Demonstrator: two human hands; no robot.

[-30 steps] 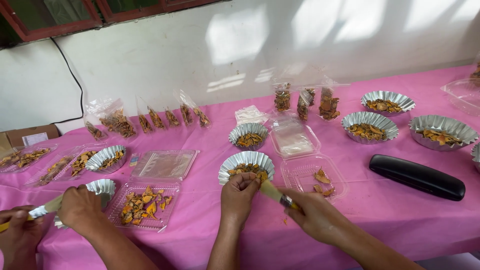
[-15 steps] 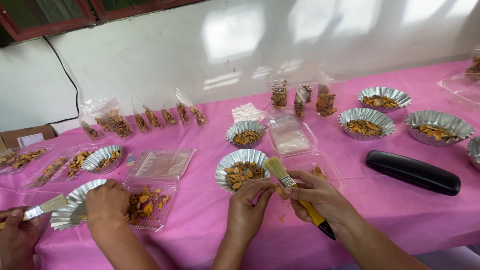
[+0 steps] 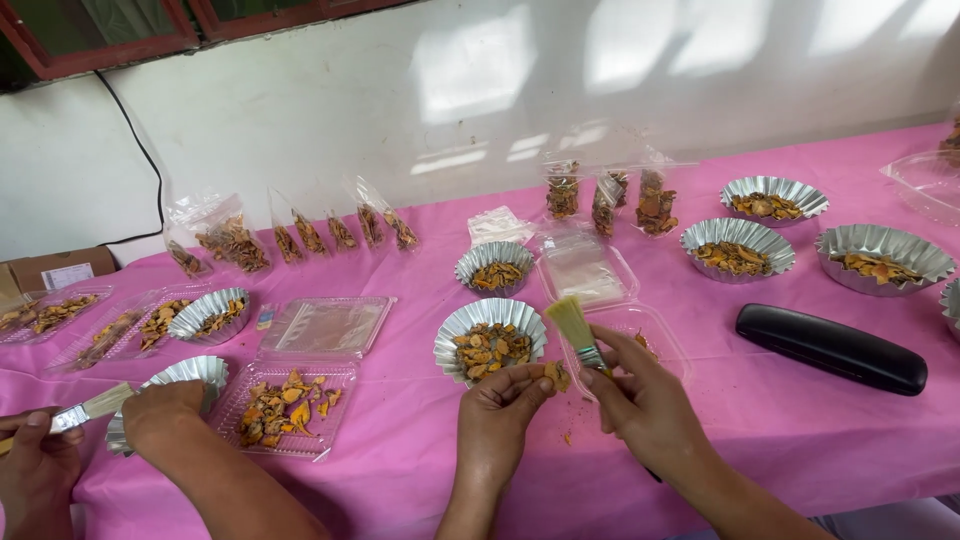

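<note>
Starting far left, a co-worker's hand holds a flat paintbrush while their other hand steadies a fluted foil dish – kept apart from the wearer's hands. Beside it sits a clear plastic clamshell tray of orange-brown dried slices, its lid flipped open behind. Small clear bags of the same dried pieces lean along the wall at the back of the pink-covered desk.

Centre: the wearer's left hand, grip pinched on one dried slice, holds it just beside a foil dish of slices – likely raised so it can be brushed clean. The right hand is wrapped around the handle of a small paintbrush, bristles tilted up over an open clear tray, not touching the slice.

Right: a black oblong case lies flat, with more filled foil dishes behind it.
</note>
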